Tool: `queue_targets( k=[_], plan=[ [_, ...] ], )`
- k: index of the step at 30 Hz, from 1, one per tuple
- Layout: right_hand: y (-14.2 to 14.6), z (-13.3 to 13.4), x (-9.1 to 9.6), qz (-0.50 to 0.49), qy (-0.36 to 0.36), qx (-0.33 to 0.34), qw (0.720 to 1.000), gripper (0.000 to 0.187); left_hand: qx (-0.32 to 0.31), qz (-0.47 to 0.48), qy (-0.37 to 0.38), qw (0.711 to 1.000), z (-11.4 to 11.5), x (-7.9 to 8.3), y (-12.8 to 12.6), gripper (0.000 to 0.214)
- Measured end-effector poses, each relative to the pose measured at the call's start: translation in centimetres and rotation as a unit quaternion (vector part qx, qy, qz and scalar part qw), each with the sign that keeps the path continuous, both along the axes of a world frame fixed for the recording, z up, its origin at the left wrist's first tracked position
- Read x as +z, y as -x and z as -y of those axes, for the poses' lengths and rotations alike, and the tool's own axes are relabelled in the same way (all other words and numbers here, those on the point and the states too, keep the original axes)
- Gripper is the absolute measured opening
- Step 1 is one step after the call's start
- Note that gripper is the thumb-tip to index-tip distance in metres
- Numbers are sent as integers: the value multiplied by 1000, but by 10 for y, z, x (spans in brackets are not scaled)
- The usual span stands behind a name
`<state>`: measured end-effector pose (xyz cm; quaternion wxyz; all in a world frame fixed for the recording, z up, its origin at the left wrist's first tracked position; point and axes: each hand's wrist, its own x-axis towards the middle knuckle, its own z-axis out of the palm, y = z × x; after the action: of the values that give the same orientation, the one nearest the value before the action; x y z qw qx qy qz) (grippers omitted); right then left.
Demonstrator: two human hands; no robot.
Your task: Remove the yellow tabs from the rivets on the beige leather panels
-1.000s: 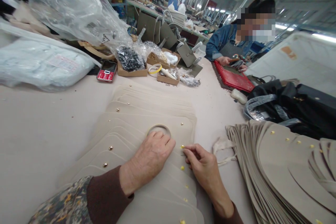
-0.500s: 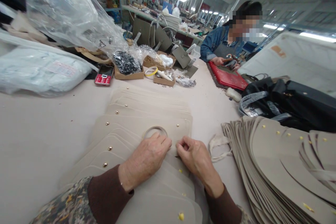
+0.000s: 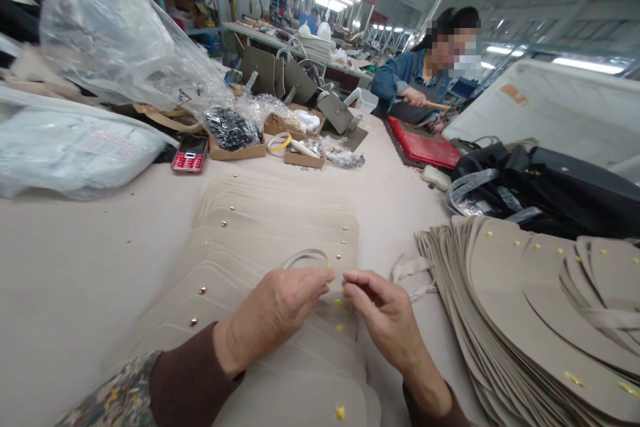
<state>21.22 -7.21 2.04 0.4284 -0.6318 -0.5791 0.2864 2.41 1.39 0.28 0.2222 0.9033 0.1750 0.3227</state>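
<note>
My left hand (image 3: 280, 310) is closed in a pinch on a grey tape ring (image 3: 306, 257), lifting it just off a fanned row of beige leather panels (image 3: 273, 233) with gold studs. My right hand (image 3: 385, 317) hovers close beside it, fingers pinched together near the ring's right edge and a small yellow sticker; what it grips is too small to make out. Yellow stickers dot the panels below both hands.
A second fanned stack of beige panels (image 3: 520, 307) lies at right, black bags (image 3: 550, 190) behind it. Plastic bags (image 3: 75, 140), a red phone (image 3: 189, 153) and cardboard trays of hardware (image 3: 237, 140) line the back. A person (image 3: 417, 80) works over a red mat (image 3: 425, 147).
My left hand has lifted the tape ring off the panel and pinched it. My right hand rose from the panel surface and now meets the left at the ring.
</note>
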Motion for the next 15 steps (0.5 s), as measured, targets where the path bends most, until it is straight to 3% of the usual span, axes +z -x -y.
queue_targets(
  k=[3, 8, 15],
  plan=[
    [11, -4, 4, 69, -88, 63, 992, 17, 6, -15, -5, 1000, 3, 1, 0, 37],
    [17, -12, 2, 166, -161, 98, 968, 18, 13, -58, 0, 998, 7, -1, 2, 34],
    [19, -14, -8, 225, -199, 50, 953, 16, 9, -107, 80, 991, 4, 6, 1, 9]
  ],
)
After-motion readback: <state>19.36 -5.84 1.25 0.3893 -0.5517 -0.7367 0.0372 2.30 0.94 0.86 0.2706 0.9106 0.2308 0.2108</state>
